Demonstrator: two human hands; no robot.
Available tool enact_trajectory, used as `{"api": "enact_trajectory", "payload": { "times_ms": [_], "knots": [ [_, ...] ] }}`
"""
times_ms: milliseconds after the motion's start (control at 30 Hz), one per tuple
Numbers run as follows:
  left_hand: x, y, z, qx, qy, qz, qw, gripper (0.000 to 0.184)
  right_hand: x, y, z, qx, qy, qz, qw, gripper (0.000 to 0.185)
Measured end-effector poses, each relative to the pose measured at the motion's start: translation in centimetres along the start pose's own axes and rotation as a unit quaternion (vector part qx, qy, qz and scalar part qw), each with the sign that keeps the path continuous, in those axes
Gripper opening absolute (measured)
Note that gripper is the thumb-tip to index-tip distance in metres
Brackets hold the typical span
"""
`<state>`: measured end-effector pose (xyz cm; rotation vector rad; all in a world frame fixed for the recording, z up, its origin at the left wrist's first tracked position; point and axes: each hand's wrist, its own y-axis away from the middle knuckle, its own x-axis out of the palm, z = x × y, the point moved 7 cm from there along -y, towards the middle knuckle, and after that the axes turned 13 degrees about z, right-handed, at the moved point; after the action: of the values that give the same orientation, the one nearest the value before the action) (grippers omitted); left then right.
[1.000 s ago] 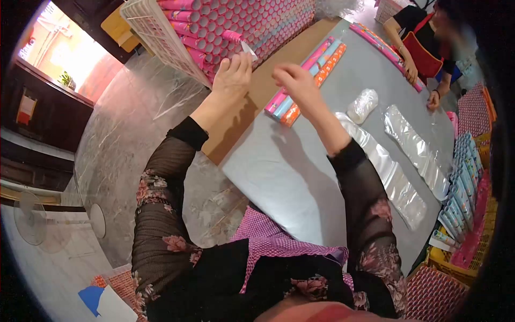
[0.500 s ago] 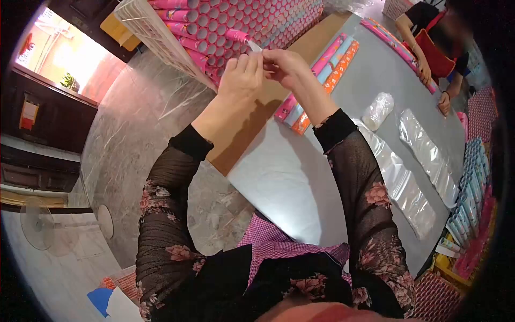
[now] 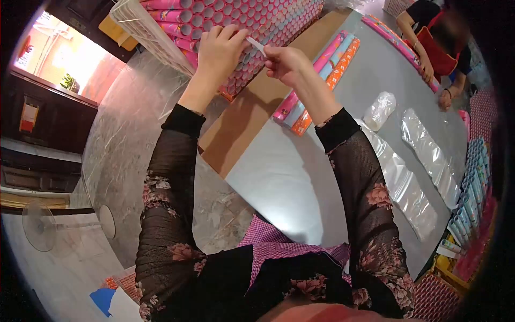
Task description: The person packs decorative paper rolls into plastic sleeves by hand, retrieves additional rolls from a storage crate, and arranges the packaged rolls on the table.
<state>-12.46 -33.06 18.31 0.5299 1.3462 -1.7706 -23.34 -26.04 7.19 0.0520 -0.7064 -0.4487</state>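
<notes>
My right hand (image 3: pixel 289 65) pinches one end of a narrow whitish plastic strip (image 3: pixel 257 45) between thumb and forefinger. The strip runs toward my left hand (image 3: pixel 221 53), whose fingers are curled; what they close around is hidden behind them. Both hands are raised in front of a big stack of pink rolls (image 3: pixel 185 16), whose round hollow ends face me. Below and right of my right hand, a pink roll (image 3: pixel 285 107), a light blue roll (image 3: pixel 324 72) and an orange patterned roll (image 3: pixel 301 124) lie side by side on the table.
A white plastic crate (image 3: pixel 155 45) stands beside the stack. Brown cardboard (image 3: pixel 225 145) edges the grey table (image 3: pixel 273 177). Flat clear plastic bags (image 3: pixel 402 188) and a crumpled plastic bundle (image 3: pixel 380 110) lie at right. Across the table, a co-worker's hands (image 3: pixel 426 72) rest by other rolls.
My left hand has moved left and up, away from my right hand. The strip now shows stretched between them. My right hand has barely moved.
</notes>
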Motion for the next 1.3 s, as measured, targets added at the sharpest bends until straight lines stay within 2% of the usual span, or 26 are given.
{"api": "enact_trajectory", "payload": {
  "times_ms": [333, 400, 500, 733, 900, 1100, 1200, 1267, 1300],
  "knots": [
    [1.2, 0.2, 0.9, 0.01, 0.043, 0.005, 0.999, 0.03, -0.9, -0.2, 1.2, -0.019, 0.077, 0.021, 0.997, 0.01],
    [1.2, 0.3, 0.9, 0.009, 0.044, 0.003, 0.999, 0.03, -0.9, 0.0, 2.9, -0.066, 0.206, 0.026, 0.976, 0.011],
    [1.3, 0.3, 1.0, 0.006, 0.05, 0.004, 0.999, 0.03, -0.8, 0.4, 4.3, -0.098, 0.26, 0.024, 0.96, 0.011],
    [1.5, 0.4, 1.1, -0.004, 0.044, 0.0, 0.999, 0.031, -1.2, 0.0, 3.7, -0.085, 0.259, 0.027, 0.962, 0.012],
    [1.4, 0.3, 1.0, -0.01, 0.049, -0.001, 0.999, 0.031, -1.6, -0.3, 2.9, -0.042, 0.176, 0.023, 0.983, 0.01],
    [1.4, 0.0, 1.2, -0.032, 0.034, 0.015, 0.999, 0.034, -1.8, 2.1, 2.8, -0.068, 0.046, 0.007, 0.997, 0.018],
    [1.7, 0.0, 1.2, -0.045, 0.025, 0.02, 0.998, 0.04, -3.7, 6.0, 3.1, -0.11, 0.079, -0.039, 0.99, 0.022],
    [1.4, 0.1, 1.3, -0.052, 0.036, 0.012, 0.998, 0.043, -4.5, 8.8, 2.4, -0.141, 0.104, 0.013, 0.984, 0.021],
    [0.9, 0.4, 1.2, -0.039, 0.062, -0.001, 0.997, 0.044, -4.8, 10.9, 1.7, -0.135, 0.125, -0.009, 0.983, 0.021]
  ]
}}
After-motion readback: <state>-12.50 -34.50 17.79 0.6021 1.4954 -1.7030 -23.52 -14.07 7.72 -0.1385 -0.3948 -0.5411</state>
